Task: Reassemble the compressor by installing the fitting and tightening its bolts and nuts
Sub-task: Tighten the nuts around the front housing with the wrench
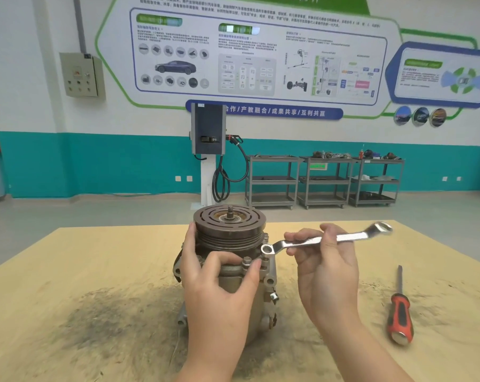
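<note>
Two hands: left hand [219,274] grips compressor [230,249] mid-table, right hand [324,260] pinches wrench [327,238], screwdriver [399,312] lies well right

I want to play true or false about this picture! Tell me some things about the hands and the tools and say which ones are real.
1. The right hand holds a silver wrench. True.
2. The left hand is lying flat on the table. False: it grips the compressor, which stands upright on the table.
3. The screwdriver with the red and black handle lies on the table, and no hand touches it. True.
4. The wrench's ring end is at the right, far from the compressor. False: one ring end sits near the compressor's top edge, by the bolt.
5. The round grooved pulley is on top of the compressor. True.
</note>
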Demonstrator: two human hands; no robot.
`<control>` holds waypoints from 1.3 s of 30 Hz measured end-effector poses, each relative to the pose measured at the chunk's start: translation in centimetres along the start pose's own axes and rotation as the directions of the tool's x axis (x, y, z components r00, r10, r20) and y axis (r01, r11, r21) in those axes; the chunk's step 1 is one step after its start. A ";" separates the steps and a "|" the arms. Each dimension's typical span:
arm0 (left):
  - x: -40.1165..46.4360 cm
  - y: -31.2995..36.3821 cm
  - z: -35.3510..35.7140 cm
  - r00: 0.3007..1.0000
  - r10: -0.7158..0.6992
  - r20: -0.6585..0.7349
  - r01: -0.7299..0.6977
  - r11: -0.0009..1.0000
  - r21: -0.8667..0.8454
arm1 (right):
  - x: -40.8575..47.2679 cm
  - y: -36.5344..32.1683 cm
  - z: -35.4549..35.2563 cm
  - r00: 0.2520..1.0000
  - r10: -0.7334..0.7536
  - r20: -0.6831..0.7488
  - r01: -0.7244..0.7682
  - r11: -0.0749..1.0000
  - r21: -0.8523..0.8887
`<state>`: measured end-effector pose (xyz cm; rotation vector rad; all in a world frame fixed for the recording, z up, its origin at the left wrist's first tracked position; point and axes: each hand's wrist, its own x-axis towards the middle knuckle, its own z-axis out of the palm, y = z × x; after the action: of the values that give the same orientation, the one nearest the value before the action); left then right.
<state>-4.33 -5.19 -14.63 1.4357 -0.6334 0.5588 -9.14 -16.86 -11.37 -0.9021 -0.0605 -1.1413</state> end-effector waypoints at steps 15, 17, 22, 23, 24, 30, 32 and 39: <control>0.2 -0.6 -0.8 0.990 0.021 -0.141 -0.023 1.000 -0.015 | -2.5 -1.1 1.5 0.901 -0.377 0.214 0.427 0.855 -0.295; 0.5 -1.0 -0.9 0.993 -0.031 -0.118 0.032 0.999 0.012 | -1.2 -1.7 1.0 0.984 -0.166 0.057 0.174 0.966 -0.189; 0.6 -1.6 -0.7 0.988 -0.151 0.035 0.140 0.966 0.217 | 1.0 -0.8 0.3 0.977 0.210 -0.040 -0.208 0.977 0.039; 0.6 -1.7 -0.7 0.987 -0.158 0.040 0.145 0.964 0.223 | 1.2 -0.7 0.3 0.967 0.251 -0.041 -0.248 0.967 0.060; 0.7 -1.7 -0.7 0.986 -0.162 0.044 0.149 0.964 0.221 | 1.6 -0.7 0.3 0.956 0.290 -0.035 -0.287 0.955 0.070; 1.0 -2.0 -0.7 0.988 -0.138 0.065 0.121 0.969 0.216 | 4.5 -1.6 1.0 0.825 0.546 0.144 -0.540 0.837 -0.084; 1.1 -2.0 -0.8 0.986 -0.150 0.067 0.133 0.969 0.210 | 4.3 -1.7 0.9 0.831 0.526 0.180 -0.525 0.849 -0.058; 0.9 -2.4 -1.3 0.982 -0.162 0.096 0.147 0.978 0.148 | -1.9 -0.5 -1.5 0.962 -0.124 0.243 0.158 0.980 -0.124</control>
<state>-1.95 -4.10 -15.81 1.6409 -0.5700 0.4120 -10.96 -16.40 -12.99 -1.1731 -0.2421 -1.1779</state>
